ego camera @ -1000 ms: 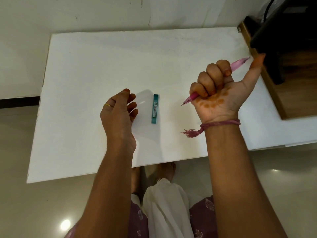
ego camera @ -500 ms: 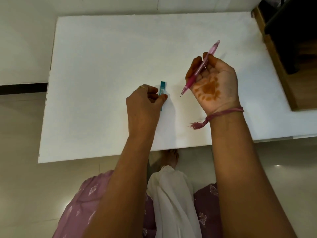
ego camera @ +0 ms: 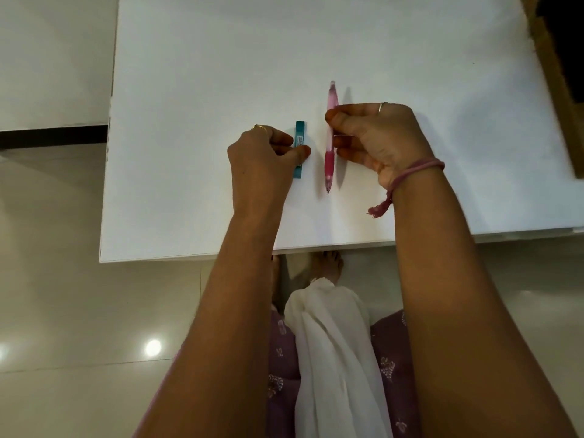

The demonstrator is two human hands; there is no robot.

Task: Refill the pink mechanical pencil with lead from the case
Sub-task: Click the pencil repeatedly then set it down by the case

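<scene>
The pink mechanical pencil lies lengthwise over the white table, tip pointing toward me. My right hand holds its barrel between the thumb and curled fingers. Whether the pencil touches the table I cannot tell. Just left of it lies the slim teal lead case, parallel to the pencil. My left hand pinches the case's middle between thumb and fingers, covering part of it.
A wooden piece of furniture stands against the table's right side. The table's near edge runs just beyond my legs, with pale tiled floor to the left.
My right hand turned palm down and lowered the pencil to the table beside the case. My left hand moved to the case and closed its thumb and fingers on it.
</scene>
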